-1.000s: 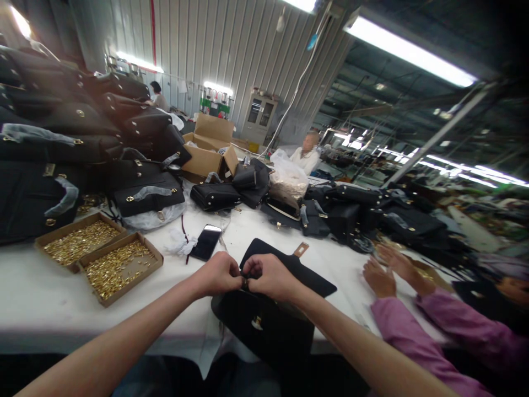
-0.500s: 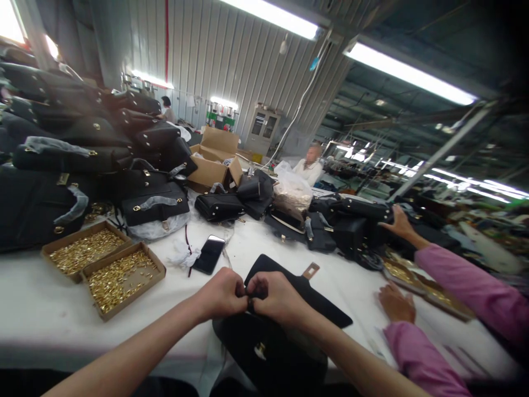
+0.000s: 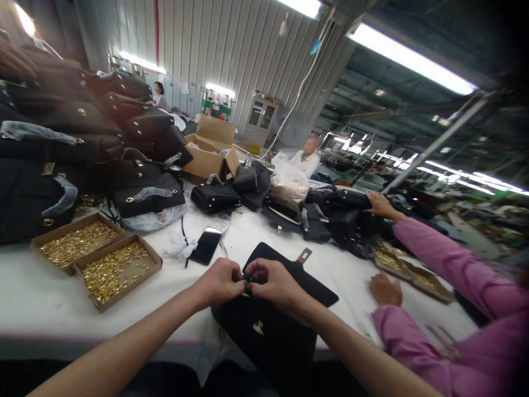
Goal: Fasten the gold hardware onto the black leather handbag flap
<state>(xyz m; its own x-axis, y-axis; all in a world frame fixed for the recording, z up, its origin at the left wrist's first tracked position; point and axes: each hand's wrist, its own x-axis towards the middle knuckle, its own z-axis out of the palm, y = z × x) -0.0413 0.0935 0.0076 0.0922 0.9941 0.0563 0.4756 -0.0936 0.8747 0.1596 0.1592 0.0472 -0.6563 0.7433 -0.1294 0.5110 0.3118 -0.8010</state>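
Note:
A black handbag (image 3: 281, 336) lies at the table's front edge in front of me. Its black flap (image 3: 285, 275) is spread away from me, with a brown-lined tab at its far side, and a gold clasp (image 3: 258, 328) shows on the body. At the bag's upper left edge, my left hand (image 3: 225, 281) and my right hand (image 3: 268, 278) meet, both closed in a pinch with fingertips almost touching. Between the fingers is something small and dark with a glint; the fingers hide what it is.
Two cardboard trays of gold fittings (image 3: 119, 298) sit at left, near a black phone (image 3: 205, 245). Black bags (image 3: 149, 193) are piled left and along the back, beside an open carton (image 3: 202, 162). A co-worker's pink sleeve (image 3: 438, 259) reaches in from the right, one hand touching bags.
My hands keep their pinch at the bag's edge. The view has shifted slightly. The co-worker's raised hand has come onto the bags, and a blurred hand now shows at the top left.

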